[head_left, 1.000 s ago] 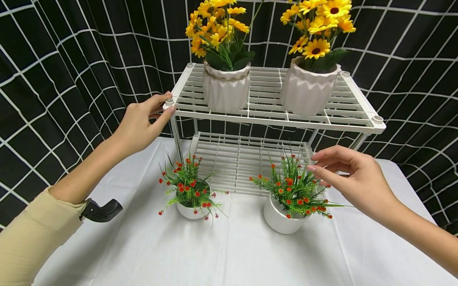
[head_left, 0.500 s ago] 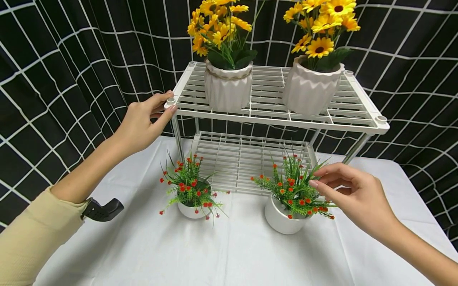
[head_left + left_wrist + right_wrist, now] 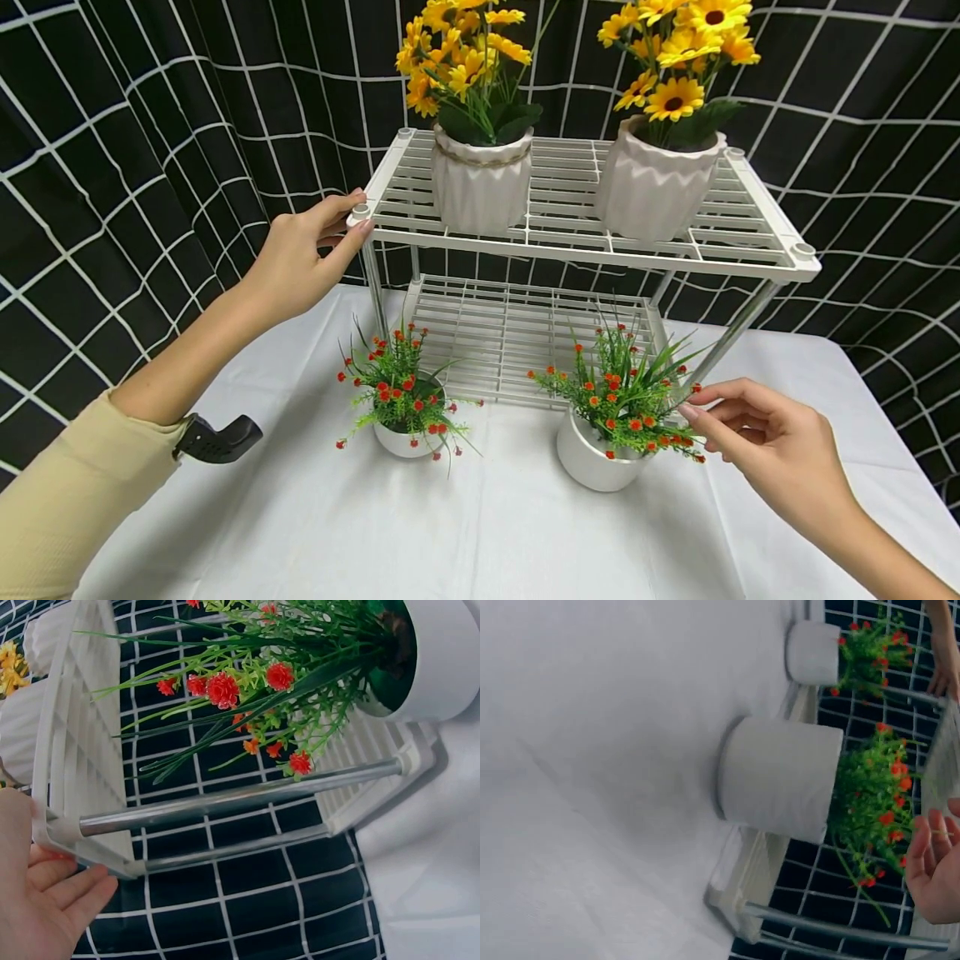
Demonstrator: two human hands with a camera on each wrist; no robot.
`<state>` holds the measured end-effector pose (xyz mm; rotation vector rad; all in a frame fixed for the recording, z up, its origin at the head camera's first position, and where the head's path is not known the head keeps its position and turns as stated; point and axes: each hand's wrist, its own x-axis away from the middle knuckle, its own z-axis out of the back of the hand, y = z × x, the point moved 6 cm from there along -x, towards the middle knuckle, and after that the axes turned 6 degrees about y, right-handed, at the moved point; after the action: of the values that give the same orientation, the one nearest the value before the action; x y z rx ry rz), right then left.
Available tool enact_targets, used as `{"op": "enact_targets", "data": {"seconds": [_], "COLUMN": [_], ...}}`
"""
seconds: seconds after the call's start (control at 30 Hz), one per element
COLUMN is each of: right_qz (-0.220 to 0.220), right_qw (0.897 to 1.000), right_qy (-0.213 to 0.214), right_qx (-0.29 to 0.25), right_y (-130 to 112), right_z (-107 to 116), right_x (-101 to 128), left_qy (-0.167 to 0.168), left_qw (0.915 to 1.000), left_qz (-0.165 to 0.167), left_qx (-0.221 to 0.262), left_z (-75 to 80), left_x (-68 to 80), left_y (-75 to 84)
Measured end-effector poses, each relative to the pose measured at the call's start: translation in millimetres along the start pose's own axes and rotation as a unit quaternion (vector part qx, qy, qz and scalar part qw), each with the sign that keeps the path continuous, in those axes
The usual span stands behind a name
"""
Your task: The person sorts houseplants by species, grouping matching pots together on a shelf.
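Note:
My left hand (image 3: 303, 258) grips the front left corner of a white two-tier wire shelf rack (image 3: 570, 254), thumb in front and fingers behind; the left wrist view shows the hand (image 3: 49, 892) beside a chrome post (image 3: 240, 801). At the front right, my right hand (image 3: 780, 450) is beside the red-flowered plant (image 3: 630, 400) in a round white pot (image 3: 596, 458). Its fingers are loosely bent, and the fingertips are at the plant's outer sprigs; whether they touch is unclear. Another red-flowered plant (image 3: 397, 383) stands to the left in a white pot (image 3: 405, 442).
Two white fluted pots (image 3: 480, 187) with yellow sunflowers (image 3: 678, 50) stand on the upper tier. The lower tier (image 3: 487, 333) lies behind the red-flowered plants. White cloth (image 3: 450, 533) covers the table, and a black grid-patterned curtain (image 3: 292, 100) hangs behind.
My right hand has moved down and outward along the plant's right side, from its upper leaves to its outer sprigs. My left hand has stayed on the rack's corner.

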<state>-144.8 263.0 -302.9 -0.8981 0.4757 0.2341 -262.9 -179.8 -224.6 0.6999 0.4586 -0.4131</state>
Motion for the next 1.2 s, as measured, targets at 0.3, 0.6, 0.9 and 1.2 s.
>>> {"op": "enact_targets", "data": {"seconds": [0.3,0.6,0.9,1.2], "right_qz": [-0.018,-0.01,-0.003,0.012], "right_qw": [1.0,1.0,0.999,0.993], "right_qy": [0.007,-0.009,0.016,0.021], "right_qx": [0.004,0.011,0.05,0.114], "right_y": [16.1,28.2,33.8,45.3], "right_z": [3.4,-6.2,-14.6,-24.3], "right_x": [17.2,32.1,42.2,50.6], "left_qy": [0.004,0.007,0.015,0.01], "left_qw": [1.0,1.0,0.9997,0.9999], "left_qz": [-0.005,-0.006,-0.017,-0.011], "left_qx": [0.002,0.002,0.008,0.008], "left_z": [0.2,0.0,0.7,-0.5], "left_x": [-0.1,-0.3,0.3,-0.6], "left_y": [-0.4,0.0,2.3,0.6]}}
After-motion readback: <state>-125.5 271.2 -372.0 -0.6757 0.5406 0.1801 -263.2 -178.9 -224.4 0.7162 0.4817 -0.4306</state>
